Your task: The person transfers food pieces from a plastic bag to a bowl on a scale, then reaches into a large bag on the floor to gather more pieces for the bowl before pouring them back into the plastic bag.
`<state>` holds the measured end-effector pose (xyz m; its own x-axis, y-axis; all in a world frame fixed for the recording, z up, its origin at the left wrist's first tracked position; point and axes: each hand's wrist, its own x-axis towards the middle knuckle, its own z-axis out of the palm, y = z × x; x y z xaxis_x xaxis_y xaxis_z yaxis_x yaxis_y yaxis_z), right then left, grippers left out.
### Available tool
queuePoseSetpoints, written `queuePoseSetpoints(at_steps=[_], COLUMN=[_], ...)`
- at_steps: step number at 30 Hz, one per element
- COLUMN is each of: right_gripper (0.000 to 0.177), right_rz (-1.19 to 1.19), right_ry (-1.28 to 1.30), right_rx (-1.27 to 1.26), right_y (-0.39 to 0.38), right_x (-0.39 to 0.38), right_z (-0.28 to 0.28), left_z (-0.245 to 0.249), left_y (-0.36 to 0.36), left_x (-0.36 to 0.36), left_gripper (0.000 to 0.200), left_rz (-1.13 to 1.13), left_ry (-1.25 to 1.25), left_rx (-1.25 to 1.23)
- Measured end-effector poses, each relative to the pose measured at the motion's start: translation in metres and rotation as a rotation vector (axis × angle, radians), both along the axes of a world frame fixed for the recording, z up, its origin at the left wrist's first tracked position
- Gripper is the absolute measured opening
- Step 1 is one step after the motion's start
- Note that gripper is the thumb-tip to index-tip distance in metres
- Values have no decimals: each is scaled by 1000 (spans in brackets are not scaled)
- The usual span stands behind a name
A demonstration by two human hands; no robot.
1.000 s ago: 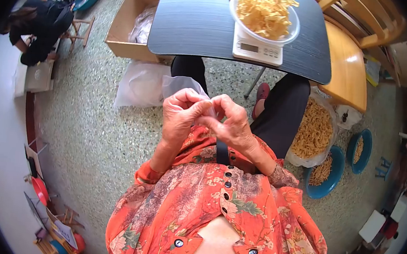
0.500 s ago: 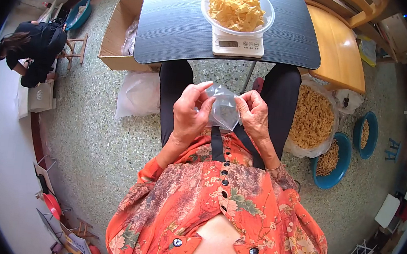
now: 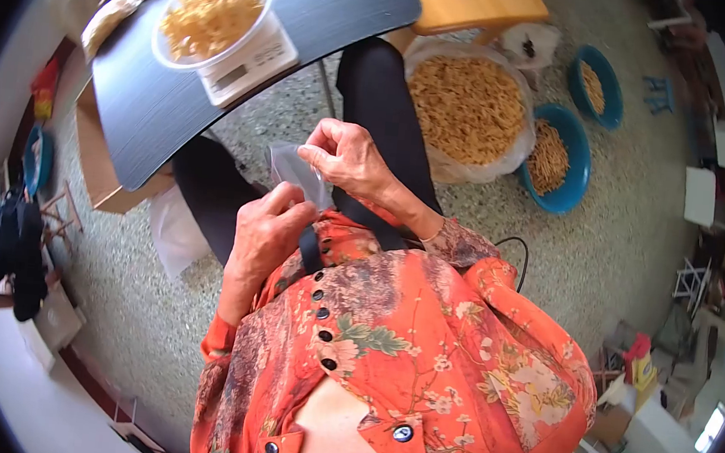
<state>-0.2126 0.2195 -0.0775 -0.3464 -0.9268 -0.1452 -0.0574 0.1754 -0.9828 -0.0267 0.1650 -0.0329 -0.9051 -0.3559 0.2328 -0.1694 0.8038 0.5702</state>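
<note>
A clear plastic bag (image 3: 298,173) is held over my lap, just in front of the table edge. My right hand (image 3: 344,158) pinches its upper right side between thumb and fingers. My left hand (image 3: 272,225) is closed at its lower left, fingers curled against the plastic. Nothing can be seen inside the bag. Beyond my hands, a clear plastic bowl (image 3: 261,30) heaped with crinkled yellow dried pieces (image 3: 208,15) rests on a white digital scale (image 3: 260,66). The scale stands on the dark table (image 3: 131,111).
To the right on the floor are a large plastic-lined container of yellow pieces (image 3: 463,106) and two blue basins (image 3: 578,172) with stick-like pieces. A cardboard box (image 3: 97,156) and a white plastic sack (image 3: 177,232) lie left. A seated person (image 3: 11,248) is farther left.
My view has swung to the right, so the table and scale appear farther left. My hands have shifted around the bag, the left one now lower and nearer my body.
</note>
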Motion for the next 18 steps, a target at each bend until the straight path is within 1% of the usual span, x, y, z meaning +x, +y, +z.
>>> queuePoseSetpoints(at_steps=[3, 4, 5, 7, 8, 9, 11, 12, 13, 14, 15, 16, 17, 18], right_gripper=[17, 16, 16, 18, 18, 18, 18, 16, 16, 16, 17, 18, 20, 22], right_rz=[-60, -75, -90, -35, -37, -43, -61, -112, -274, -398, -516, -633, -720, -730], right_ry=[44, 123, 128, 65, 60, 60, 2, 32, -32, 77, 112, 105, 68, 148], right_rx=[40, 26, 32, 51, 52, 56, -4, -84, -60, -85, -5, 29, 152, 186], right_y=[9, 13, 16, 23, 25, 28, 34, 38, 43, 50, 58, 69, 83, 104], right_x=[-17, -21, -23, -25, -22, -25, -33, -45, -58, -80, -104, -131, -154, -181], right_z=[4, 6, 8, 11, 11, 11, 13, 11, 5, -7, -15, -48, -67, -118], left_z=[0, 2, -3, 1, 3, 1, -2, -2, -2, -3, -3, -7, -12, -19], left_y=[-1, -1, 0, 1, -1, 0, 0, -1, 0, -1, -2, -4, -7, -9], left_x=[-2, -2, -1, -3, -7, -8, -9, -10, -10, -11, -10, -10, -10, -10], left_gripper=[11, 13, 16, 18, 18, 18, 21, 23, 23, 22, 22, 21, 21, 19], left_rz=[4, 46, 122, 165, 134, 128, 195, 204, 203, 264, 326, 346, 348, 363], left_ry=[50, 63, 95, 68, 106, 105, 123, 155, 145, 176, 212, 217, 209, 189], left_rx=[28, 31, 91, 137, 76, 80, 24, 14, 17, 15, 13, 6, 5, -18])
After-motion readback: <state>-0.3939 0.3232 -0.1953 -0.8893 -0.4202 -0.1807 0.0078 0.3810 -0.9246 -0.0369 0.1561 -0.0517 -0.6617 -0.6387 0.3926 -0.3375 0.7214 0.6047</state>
